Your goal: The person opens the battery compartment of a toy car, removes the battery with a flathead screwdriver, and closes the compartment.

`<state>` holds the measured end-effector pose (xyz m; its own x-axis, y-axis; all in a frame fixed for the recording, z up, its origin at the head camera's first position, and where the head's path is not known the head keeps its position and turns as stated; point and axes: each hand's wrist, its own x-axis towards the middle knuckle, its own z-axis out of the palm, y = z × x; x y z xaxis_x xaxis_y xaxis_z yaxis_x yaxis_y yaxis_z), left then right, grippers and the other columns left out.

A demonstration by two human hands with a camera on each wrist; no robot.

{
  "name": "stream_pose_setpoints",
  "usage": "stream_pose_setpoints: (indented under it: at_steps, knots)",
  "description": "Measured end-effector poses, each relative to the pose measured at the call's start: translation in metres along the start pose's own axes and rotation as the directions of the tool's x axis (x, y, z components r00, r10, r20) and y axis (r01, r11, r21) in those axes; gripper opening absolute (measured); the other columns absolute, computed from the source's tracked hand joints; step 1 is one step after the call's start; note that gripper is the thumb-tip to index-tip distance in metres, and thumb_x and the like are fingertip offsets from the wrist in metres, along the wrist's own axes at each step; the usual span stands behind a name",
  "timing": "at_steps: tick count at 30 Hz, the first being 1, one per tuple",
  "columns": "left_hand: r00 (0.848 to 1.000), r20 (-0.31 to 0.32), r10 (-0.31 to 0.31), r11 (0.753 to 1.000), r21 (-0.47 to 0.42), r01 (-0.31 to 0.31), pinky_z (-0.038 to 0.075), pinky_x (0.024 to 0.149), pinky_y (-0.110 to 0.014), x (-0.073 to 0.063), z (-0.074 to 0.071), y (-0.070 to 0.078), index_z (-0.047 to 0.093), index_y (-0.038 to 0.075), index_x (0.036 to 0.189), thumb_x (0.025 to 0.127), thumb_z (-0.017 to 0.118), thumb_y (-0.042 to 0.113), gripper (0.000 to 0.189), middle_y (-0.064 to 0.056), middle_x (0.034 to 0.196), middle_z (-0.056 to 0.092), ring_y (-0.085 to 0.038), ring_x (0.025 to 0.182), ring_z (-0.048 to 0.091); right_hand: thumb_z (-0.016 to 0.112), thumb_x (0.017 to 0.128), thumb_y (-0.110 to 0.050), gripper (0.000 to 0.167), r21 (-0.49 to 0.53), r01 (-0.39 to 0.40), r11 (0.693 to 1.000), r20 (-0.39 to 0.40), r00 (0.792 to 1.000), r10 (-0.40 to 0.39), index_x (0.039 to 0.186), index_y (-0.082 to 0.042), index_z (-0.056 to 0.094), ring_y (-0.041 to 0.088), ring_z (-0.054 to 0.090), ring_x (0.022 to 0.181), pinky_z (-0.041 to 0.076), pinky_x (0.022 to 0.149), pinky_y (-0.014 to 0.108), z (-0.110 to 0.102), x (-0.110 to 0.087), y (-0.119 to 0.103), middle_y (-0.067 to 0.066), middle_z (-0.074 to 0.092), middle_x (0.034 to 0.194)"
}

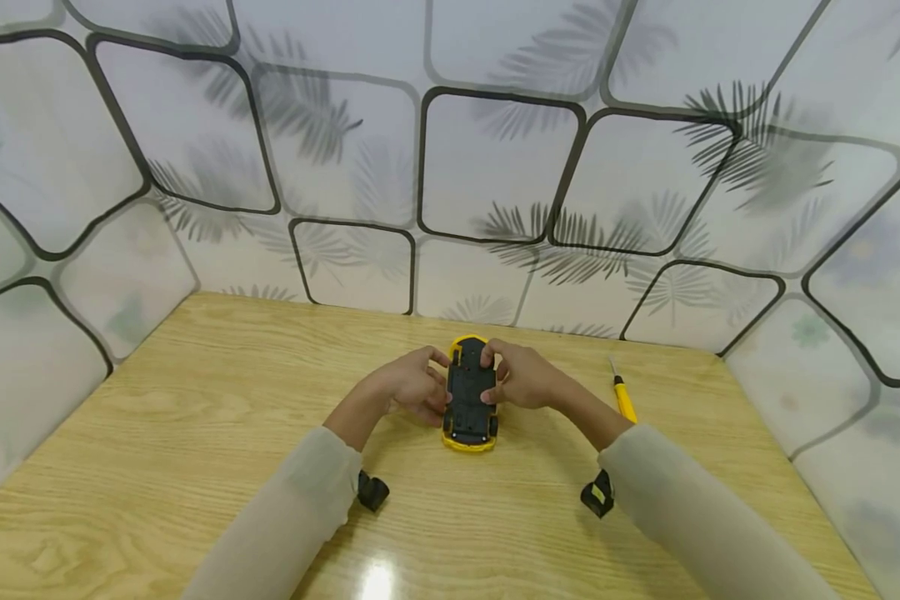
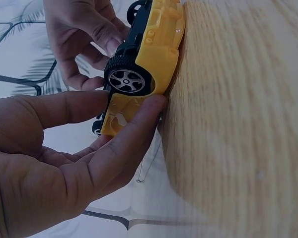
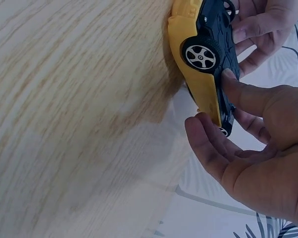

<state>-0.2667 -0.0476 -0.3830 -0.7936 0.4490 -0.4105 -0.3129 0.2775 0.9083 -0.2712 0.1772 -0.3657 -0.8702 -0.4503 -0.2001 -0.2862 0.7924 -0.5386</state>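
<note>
A yellow toy car [image 1: 468,396] lies upside down on the wooden table, its black chassis [image 3: 226,34] facing up. My left hand [image 1: 412,387] grips one long side, thumb near a silver-spoked wheel [image 2: 126,81] and a finger against the yellow body [image 2: 161,54]. From the opposite side my right hand [image 1: 527,377] holds the car, its thumb on the black underside and its other fingers along the yellow side. The roof is hidden beneath the car.
To the right of my right hand lies a screwdriver [image 1: 623,400] with a yellow handle. Patterned panels [image 1: 495,167] stand behind and on both sides of the wooden table [image 1: 255,400]. Black wrist devices [image 1: 372,492] sit at both sleeves.
</note>
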Motion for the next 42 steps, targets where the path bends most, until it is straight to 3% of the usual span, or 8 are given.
stream_pose_setpoints:
  at_steps: [8, 14, 18, 22, 28, 38, 42]
  knots:
    - [1.000, -0.005, 0.000, 1.000, -0.002, 0.000, 0.064, 0.078, -0.048, 0.000, 0.000, 0.001, 0.036, 0.006, 0.145, 0.091, 0.057, -0.017, 0.062, -0.025, 0.133, 0.055, -0.036, 0.104, 0.067, 0.087, 0.085, -0.018, 0.041, -0.118, 0.034, 0.992, -0.060, 0.997, -0.041, 0.112, -0.010, 0.057, 0.034, 0.059, 0.106, 0.056, 0.079, 0.043, -0.003, -0.001, -0.009, 0.020, 0.058, 0.118]
    - [1.000, -0.010, 0.002, 1.000, 0.011, -0.001, 0.064, 0.077, -0.047, 0.000, 0.000, 0.001, 0.037, 0.006, 0.145, 0.091, 0.058, -0.017, 0.062, -0.024, 0.129, 0.057, -0.036, 0.102, 0.067, 0.089, 0.082, -0.016, 0.043, -0.113, 0.056, 0.992, -0.084, 0.994, -0.066, 0.110, -0.007, 0.057, 0.024, 0.058, 0.085, 0.053, 0.074, 0.038, -0.003, -0.002, -0.010, 0.015, 0.057, 0.111]
    - [1.000, -0.015, 0.003, 1.000, 0.008, -0.003, 0.064, 0.077, -0.048, 0.000, 0.000, 0.001, 0.037, 0.006, 0.144, 0.090, 0.057, -0.017, 0.062, -0.024, 0.122, 0.059, -0.036, 0.099, 0.068, 0.089, 0.082, -0.014, 0.044, -0.068, 0.066, 0.996, -0.080, 0.994, -0.071, 0.110, -0.006, 0.055, 0.022, 0.059, 0.079, 0.054, 0.071, 0.037, -0.003, -0.002, -0.010, 0.012, 0.059, 0.106]
    - [1.000, -0.017, 0.001, 1.000, 0.007, -0.001, 0.064, 0.077, -0.048, 0.001, 0.000, 0.000, 0.038, 0.005, 0.144, 0.090, 0.057, -0.017, 0.062, -0.024, 0.120, 0.060, -0.036, 0.098, 0.068, 0.081, 0.090, -0.014, 0.035, -0.041, 0.086, 0.995, -0.069, 0.994, -0.088, 0.111, -0.007, 0.054, 0.022, 0.064, 0.085, 0.057, 0.073, 0.037, -0.003, -0.004, -0.006, 0.010, 0.062, 0.105]
    - [1.000, -0.018, 0.008, 1.000, -0.012, -0.008, 0.064, 0.077, -0.050, 0.002, 0.000, -0.001, 0.038, 0.005, 0.144, 0.089, 0.057, -0.017, 0.062, -0.025, 0.123, 0.059, -0.036, 0.097, 0.067, 0.068, 0.099, -0.008, 0.016, 0.028, 0.144, 0.989, -0.138, 0.981, -0.139, 0.111, -0.004, 0.059, 0.020, 0.066, 0.081, 0.058, 0.070, 0.035, 0.000, -0.001, 0.003, 0.009, 0.065, 0.099]
    - [1.000, -0.016, 0.008, 1.000, -0.015, -0.009, 0.064, 0.077, -0.049, 0.002, -0.001, -0.002, 0.038, 0.005, 0.145, 0.090, 0.056, -0.018, 0.062, -0.026, 0.127, 0.057, -0.037, 0.100, 0.067, 0.067, 0.099, -0.004, 0.016, 0.154, 0.120, 0.981, -0.176, 0.980, -0.093, 0.114, -0.003, 0.063, 0.021, 0.069, 0.080, 0.060, 0.066, 0.033, 0.004, 0.004, 0.003, 0.011, 0.066, 0.099]
    - [1.000, -0.016, 0.003, 1.000, -0.004, -0.003, 0.064, 0.077, -0.048, 0.003, -0.001, -0.002, 0.038, 0.005, 0.145, 0.089, 0.057, -0.018, 0.063, -0.025, 0.127, 0.058, -0.036, 0.100, 0.067, 0.065, 0.099, 0.000, 0.019, 0.272, 0.116, 0.955, -0.154, 0.985, -0.076, 0.117, 0.001, 0.062, 0.022, 0.069, 0.081, 0.064, 0.072, 0.041, 0.002, 0.004, 0.003, 0.015, 0.064, 0.101]
